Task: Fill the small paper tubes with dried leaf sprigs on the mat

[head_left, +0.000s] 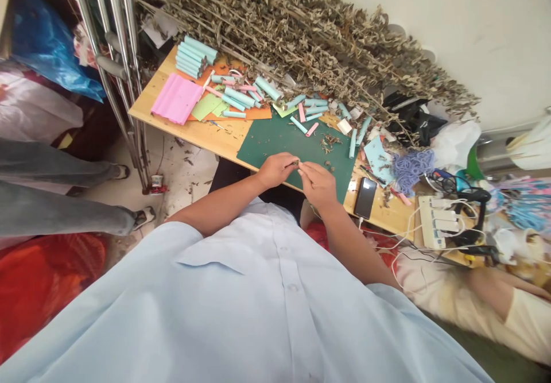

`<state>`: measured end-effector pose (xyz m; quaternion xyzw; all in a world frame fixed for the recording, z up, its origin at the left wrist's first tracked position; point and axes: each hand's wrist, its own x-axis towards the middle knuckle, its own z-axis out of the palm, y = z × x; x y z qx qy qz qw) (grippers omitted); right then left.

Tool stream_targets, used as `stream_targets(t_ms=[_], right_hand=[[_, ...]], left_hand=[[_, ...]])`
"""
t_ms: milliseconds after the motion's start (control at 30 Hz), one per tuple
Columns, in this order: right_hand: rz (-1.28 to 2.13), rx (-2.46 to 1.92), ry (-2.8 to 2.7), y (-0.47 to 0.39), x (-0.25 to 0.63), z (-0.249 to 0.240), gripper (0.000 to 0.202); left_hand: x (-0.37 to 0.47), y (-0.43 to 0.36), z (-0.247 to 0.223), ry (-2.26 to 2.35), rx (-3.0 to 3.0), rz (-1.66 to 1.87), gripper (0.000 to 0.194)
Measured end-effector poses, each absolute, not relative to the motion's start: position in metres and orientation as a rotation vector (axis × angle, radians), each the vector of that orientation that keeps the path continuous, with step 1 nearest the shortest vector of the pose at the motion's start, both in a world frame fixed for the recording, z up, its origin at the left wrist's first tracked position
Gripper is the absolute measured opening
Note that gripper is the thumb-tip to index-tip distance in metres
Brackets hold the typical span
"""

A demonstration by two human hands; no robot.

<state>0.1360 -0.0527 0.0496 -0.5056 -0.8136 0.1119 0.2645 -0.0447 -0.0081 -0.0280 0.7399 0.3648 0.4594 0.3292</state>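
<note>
My left hand and my right hand meet at the fingertips over the front edge of a green cutting mat. Both are closed in a pinch around a small brownish bit of dried leaf, mostly hidden by the fingers. On the mat beyond my right hand lies a little heap of dried leaf crumbs. Blue paper rolls and a pink paper roll lie farther back on the mat.
Dried leafy stalks are piled behind the table. Pink paper and stacked blue rolls lie left. A phone, purple yarn and a power strip sit right. Crutches and a person's legs are at left.
</note>
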Motion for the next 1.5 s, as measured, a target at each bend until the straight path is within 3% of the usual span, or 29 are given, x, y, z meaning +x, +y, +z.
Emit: stream_targets(t_ms=[967,1500], right_hand=[[0.346,-1.484,-2.585,-0.020,0.124,0.084,0.027],[0.375,-1.535,-1.996,-0.048,0.121,0.050,0.021]], left_hand=[[-0.046,-0.007,-0.029,0.919,1.947,1.171,0.022],[-0.047,-0.005,-0.027,1.001,1.947,1.144,0.021]])
